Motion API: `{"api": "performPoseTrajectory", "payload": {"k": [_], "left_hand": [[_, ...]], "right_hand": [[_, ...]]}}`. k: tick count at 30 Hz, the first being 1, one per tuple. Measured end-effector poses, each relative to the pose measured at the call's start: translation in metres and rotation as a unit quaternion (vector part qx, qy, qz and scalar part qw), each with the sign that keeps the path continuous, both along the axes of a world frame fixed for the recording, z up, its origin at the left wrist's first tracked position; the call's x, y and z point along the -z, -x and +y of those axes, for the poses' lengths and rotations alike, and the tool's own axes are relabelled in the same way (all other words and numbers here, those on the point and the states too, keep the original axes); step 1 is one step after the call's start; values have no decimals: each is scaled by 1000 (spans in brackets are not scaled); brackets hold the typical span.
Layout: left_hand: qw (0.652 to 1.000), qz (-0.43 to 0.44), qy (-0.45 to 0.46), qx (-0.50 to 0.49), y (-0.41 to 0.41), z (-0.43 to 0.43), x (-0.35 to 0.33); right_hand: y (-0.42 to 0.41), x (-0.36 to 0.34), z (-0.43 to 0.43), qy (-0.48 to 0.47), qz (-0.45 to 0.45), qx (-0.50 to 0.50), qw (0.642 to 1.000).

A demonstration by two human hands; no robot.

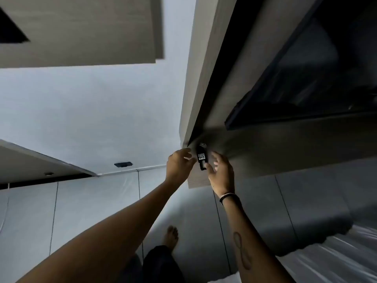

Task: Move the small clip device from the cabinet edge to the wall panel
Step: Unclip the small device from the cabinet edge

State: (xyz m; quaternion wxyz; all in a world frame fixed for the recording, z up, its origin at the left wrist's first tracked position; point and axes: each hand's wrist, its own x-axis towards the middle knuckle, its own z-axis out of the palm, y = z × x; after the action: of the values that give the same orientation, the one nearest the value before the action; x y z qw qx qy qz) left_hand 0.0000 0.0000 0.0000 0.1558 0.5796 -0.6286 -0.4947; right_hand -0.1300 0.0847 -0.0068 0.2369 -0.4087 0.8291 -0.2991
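Observation:
A small black clip device (201,158) with a white printed label sits against the low corner of a grey wood-grain cabinet (206,82). My left hand (178,165) is at its left side, fingers curled toward it. My right hand (221,172) is at its right side with fingers spread, the fingertips touching the device's lower end. I cannot tell which hand bears its weight. The pale wall panel (91,111) stretches to the left of the cabinet edge.
A dark glass-fronted recess (306,78) lies in the cabinet to the right. A small black socket (123,164) sits low on the wall. Grey floor tiles (102,201) lie below, with my bare foot (171,236) and plastic sheeting (336,252) at lower right.

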Motion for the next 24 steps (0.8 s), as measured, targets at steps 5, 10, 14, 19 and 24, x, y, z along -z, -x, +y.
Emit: {"api": "performPoseTrajectory", "payload": {"k": [5, 10, 14, 19, 24], "left_hand": [[997, -36, -55, -38, 29, -21, 34], [992, -35, -79, -88, 43, -28, 54], [992, -23, -79, -91, 48, -32, 60], [986, 52, -120, -99, 37, -35, 61], [975, 140, -151, -88, 9, -32, 45]], "right_hand": [[15, 24, -36, -32, -43, 22, 998], [17, 42, -54, -27, -72, 71, 995], [19, 55, -61, -22, -130, 108, 985], [21, 59, -59, 5, -232, 164, 959], [8, 38, -40, 53, -286, 147, 945]]}}
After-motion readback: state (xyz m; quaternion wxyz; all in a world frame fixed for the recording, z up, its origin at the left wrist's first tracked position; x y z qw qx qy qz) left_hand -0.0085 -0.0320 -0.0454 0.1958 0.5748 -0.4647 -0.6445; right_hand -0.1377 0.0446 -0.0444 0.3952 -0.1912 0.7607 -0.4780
